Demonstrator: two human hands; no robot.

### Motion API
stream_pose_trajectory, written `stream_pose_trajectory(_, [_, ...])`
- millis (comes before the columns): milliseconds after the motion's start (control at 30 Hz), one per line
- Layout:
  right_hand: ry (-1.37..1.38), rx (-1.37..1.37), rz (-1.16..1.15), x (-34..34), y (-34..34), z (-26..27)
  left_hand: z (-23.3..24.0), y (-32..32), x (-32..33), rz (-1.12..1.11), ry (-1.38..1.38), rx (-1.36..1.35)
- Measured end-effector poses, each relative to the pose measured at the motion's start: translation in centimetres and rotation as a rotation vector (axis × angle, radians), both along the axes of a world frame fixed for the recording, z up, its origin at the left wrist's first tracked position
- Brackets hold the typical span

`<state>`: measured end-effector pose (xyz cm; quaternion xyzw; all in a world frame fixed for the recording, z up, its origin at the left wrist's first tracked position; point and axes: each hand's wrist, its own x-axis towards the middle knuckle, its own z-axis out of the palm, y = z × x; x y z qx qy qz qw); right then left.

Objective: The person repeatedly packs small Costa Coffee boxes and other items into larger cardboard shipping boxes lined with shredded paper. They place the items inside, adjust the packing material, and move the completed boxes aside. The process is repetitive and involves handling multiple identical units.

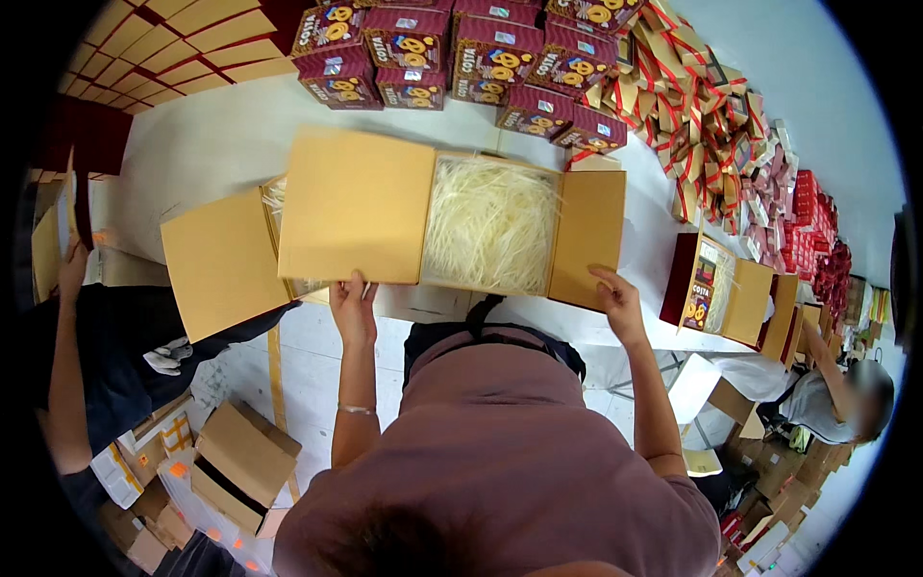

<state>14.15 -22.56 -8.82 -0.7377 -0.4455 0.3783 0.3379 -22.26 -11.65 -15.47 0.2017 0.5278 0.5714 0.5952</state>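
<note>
An open gold gift box with two wide flaps lies before me on the white table, its middle filled with pale shredded paper [492, 220]. My left hand [355, 306] grips the lower edge of the box's left flap [353, 209], fingertips beneath or behind it. My right hand [616, 299] is at the lower corner of the right flap [588, 234], thumb and finger close together; whether they pinch the board is unclear. Another open gold box [223, 256] with shredded paper lies partly under the left flap.
Purple Costa boxes [497, 54] stack along the far side. Ribboned gold boxes [685, 130] pile at right, near an open box [710, 288] holding Costa boxes. Co-workers stand at left [115, 360] and far right [822, 404]. Cardboard cartons [245, 454] lie on the floor.
</note>
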Motion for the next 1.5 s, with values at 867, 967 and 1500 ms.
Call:
stream_pose_trajectory(867, [-1.335,0.568,0.143,-3.4,31.5,1.6,2.4,-1.8,6.1,-0.207,0.237,0.014])
stream_pose_trajectory(967, [-1.401,0.650,0.180,-3.8,30.5,0.3,1.5,-4.3,4.6,-0.091,0.478,0.017])
stream_pose_trajectory(1500, [0.860,-0.023,-0.323,-3.7,3.8,-1.6,0.4,-2.3,9.1,-0.664,0.193,-0.270])
